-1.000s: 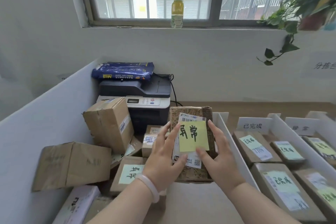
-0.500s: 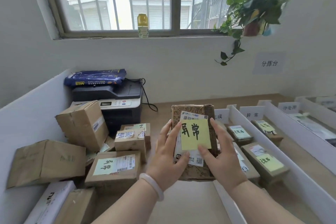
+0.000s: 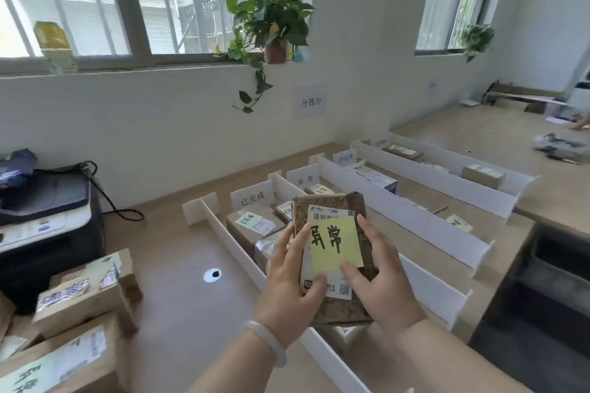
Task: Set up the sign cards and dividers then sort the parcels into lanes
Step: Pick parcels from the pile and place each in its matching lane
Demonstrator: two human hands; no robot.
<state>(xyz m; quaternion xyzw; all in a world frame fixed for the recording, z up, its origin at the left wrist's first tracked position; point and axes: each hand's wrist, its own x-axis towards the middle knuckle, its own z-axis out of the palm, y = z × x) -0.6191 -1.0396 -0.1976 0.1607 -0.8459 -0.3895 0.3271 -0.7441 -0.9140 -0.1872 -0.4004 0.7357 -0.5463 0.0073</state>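
I hold a brown patterned parcel (image 3: 359, 303) upright in front of me, above the near end of the lanes. A yellow sticky note (image 3: 335, 242) with two black characters covers its shipping label. My left hand (image 3: 290, 290) grips its left edge and my right hand (image 3: 380, 284) its right side. White dividers (image 3: 415, 220) split the wooden table into parallel lanes. Sign cards (image 3: 252, 201) (image 3: 305, 180) stand at the lanes' far ends. Labelled parcels (image 3: 252, 226) lie in the first lane, and others in the lanes to the right.
A pile of unsorted cardboard parcels (image 3: 83, 300) sits at the lower left beside a black printer (image 3: 44, 220). A cable hole (image 3: 212, 274) marks the table. A potted plant (image 3: 271, 19) hangs from the windowsill. The table's right edge drops to a dark floor.
My view has swung to the right, from the parcel pile and printer toward the lanes. The parcel stays in both hands and now sits over the lanes.
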